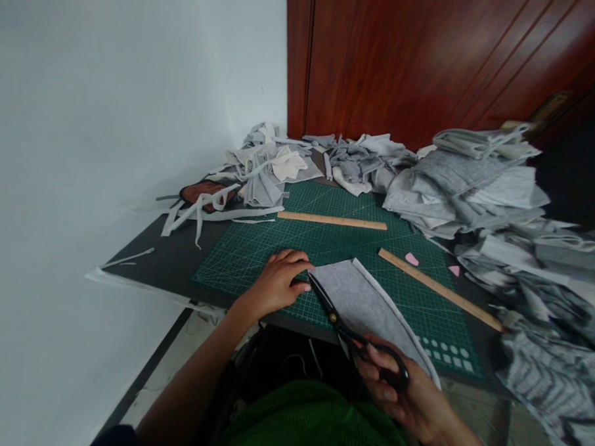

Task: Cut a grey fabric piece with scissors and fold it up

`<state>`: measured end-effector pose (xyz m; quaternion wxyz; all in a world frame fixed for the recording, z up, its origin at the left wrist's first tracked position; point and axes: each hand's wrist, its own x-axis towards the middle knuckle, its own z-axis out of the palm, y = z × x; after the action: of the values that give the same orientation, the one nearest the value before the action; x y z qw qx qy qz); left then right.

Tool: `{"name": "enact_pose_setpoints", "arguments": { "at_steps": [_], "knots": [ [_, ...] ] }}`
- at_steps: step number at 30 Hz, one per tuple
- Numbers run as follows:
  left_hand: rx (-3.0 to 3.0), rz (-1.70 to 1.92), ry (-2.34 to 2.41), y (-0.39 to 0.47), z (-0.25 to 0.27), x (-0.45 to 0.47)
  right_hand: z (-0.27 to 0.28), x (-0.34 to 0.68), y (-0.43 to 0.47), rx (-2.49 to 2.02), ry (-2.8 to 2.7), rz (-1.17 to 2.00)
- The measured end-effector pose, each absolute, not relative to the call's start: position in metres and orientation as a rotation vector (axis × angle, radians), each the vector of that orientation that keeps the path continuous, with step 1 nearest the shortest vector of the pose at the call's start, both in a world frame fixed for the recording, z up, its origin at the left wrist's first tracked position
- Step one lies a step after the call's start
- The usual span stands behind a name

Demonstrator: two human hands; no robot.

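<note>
My right hand [393, 385] is wrapped round the black handles of a pair of scissors [333, 318]. The blades look almost closed and lie along the left edge of a grey fabric piece [366, 298], their tips at its upper left corner. A pale folded border runs down the fabric's right side, and its lower part passes behind my right hand. My left hand [278, 281] rests on the green cutting mat [249, 254]. Its index fingertip touches the fabric corner by the scissor tips, with the thumb held apart below.
Two wooden rulers [332, 220] lie on the mat, one beyond the fabric, one to its right. Pink chalk pieces [411, 259] sit by the right ruler. Fabric scraps [265, 175] and a brown pouch-like item [205, 194] are back left; a tall fabric pile [467, 184] stands right.
</note>
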<state>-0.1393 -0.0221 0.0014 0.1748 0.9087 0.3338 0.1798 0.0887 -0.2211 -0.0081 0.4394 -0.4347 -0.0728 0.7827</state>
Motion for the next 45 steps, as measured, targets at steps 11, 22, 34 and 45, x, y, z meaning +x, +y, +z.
{"name": "enact_pose_setpoints", "arguments": {
  "at_steps": [11, 22, 34, 45],
  "knots": [
    [2.578, 0.399, 1.001, -0.020, 0.014, -0.133, -0.005, 0.084, -0.220, -1.086, -0.196, 1.925],
    [2.557, 0.394, 0.982, -0.015, 0.010, -0.136, 0.001, 0.083, -0.217, -1.107, -0.169, 1.943],
    [2.549, 0.405, 0.964, -0.013, 0.011, -0.135, 0.002, 0.080, -0.222, -1.091, -0.156, 1.937],
    [2.533, 0.434, 0.948, -0.012, 0.010, -0.136, 0.004, 0.081, -0.221, -1.104, -0.139, 1.936]
  ]
}}
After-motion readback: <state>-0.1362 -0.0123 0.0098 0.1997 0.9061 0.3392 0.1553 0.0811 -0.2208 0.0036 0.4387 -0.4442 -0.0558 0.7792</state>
